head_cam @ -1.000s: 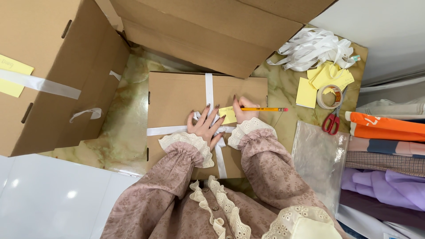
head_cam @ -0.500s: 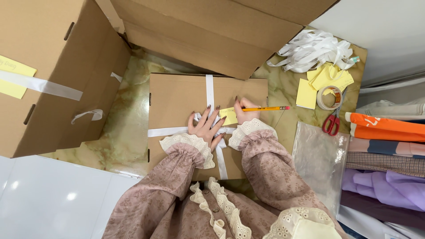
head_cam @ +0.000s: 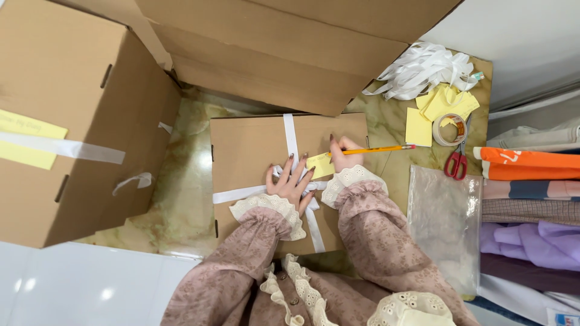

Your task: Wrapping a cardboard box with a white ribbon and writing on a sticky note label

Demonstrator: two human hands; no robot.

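Both hands have barely shifted since a second ago: the left hand [head_cam: 291,184] stays flat, fingers spread, on the ribboned cardboard parcel [head_cam: 254,151] lying on the tabletop [head_cam: 181,193]; the right hand [head_cam: 344,151] stays clamped on the yellow pencil [head_cam: 377,148]. Its tip and the yellow note [head_cam: 320,164] beneath are partly hidden.

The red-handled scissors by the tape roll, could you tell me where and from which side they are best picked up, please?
Grip the scissors by the red handle loops, probably coming from the near side. The loops point towards the person and lie on bare table, while the blades run up under the tape roll and yellow notes, so the far end is crowded.
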